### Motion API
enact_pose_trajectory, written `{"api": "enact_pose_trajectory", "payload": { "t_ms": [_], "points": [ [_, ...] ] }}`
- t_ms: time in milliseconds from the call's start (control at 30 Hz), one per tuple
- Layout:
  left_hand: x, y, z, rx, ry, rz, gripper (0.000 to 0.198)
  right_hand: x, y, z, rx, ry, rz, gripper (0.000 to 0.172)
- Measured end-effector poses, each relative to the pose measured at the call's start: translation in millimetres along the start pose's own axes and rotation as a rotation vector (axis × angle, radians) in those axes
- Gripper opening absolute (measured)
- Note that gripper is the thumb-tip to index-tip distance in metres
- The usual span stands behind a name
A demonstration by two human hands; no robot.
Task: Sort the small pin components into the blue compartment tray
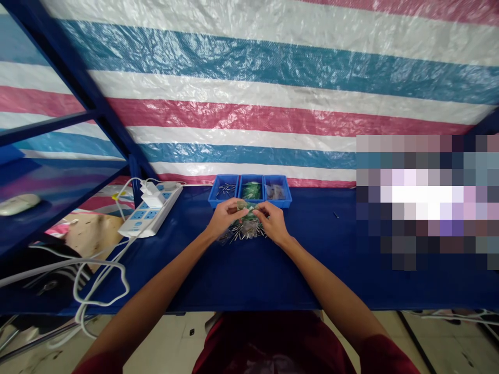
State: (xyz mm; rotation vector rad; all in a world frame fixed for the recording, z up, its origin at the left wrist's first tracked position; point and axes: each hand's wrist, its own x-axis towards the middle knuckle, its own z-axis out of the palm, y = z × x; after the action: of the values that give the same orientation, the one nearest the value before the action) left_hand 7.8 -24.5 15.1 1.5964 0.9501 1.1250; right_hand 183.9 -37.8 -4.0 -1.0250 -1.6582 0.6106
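Observation:
Between my hands is a small clear plastic bag [245, 204] with a greenish tint. My left hand [229, 214] pinches its left side, fingers closed. Opposite it, my right hand [270, 217] is closed on the right side. Just below and between them lies a pile of thin metal pieces [242, 232] with some clear plastic among it, on the blue table. Behind the hands stand three joined blue bins. Metal pieces lie in the left bin [225, 204], green items fill the middle bin [251, 190], and clear or greyish bags are in the right bin [275, 191].
A white power strip [158, 208] with a plugged-in adapter sits at the left, its white cables [103, 270] looping over the table edge. One small metal piece [336, 214] lies to the right. Striped plastic sheeting [249, 93] hangs behind. A pixelated patch covers the far right.

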Motion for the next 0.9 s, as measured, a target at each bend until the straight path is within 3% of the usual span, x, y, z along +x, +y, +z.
{"api": "enact_pose_trajectory", "payload": {
  "t_ms": [200,300,400,533,633,733,900],
  "points": [
    [1,1,-1.8,-0.010,0.002,-0.036,0.044,-3,1,1,0.051,0.026,-0.004,0.025],
    [1,0,-1.8,-0.051,0.024,-0.040,0.050,-2,0,0,0.046,0.021,-0.123,0.031],
    [0,0,0.1,-0.050,0.012,-0.048,0.050,-1,1,-1,-0.025,0.024,-0.222,0.023],
    [-2,5,-0.1,0.150,0.051,0.118,0.039,0,3,-2,-0.094,0.045,-0.163,0.019],
    [-3,7,-3.1,0.362,0.002,0.216,0.032,1,1,-4,-0.081,0.073,-0.128,0.019],
    [-3,4,-4.9,0.379,0.051,0.140,0.033,0,-3,-4,-0.009,0.101,-0.071,0.027],
    [-1,-5,-2.3,0.123,0.136,0.030,0.035,-2,-3,-4,0.028,0.046,-0.102,0.037]
  ]
}}
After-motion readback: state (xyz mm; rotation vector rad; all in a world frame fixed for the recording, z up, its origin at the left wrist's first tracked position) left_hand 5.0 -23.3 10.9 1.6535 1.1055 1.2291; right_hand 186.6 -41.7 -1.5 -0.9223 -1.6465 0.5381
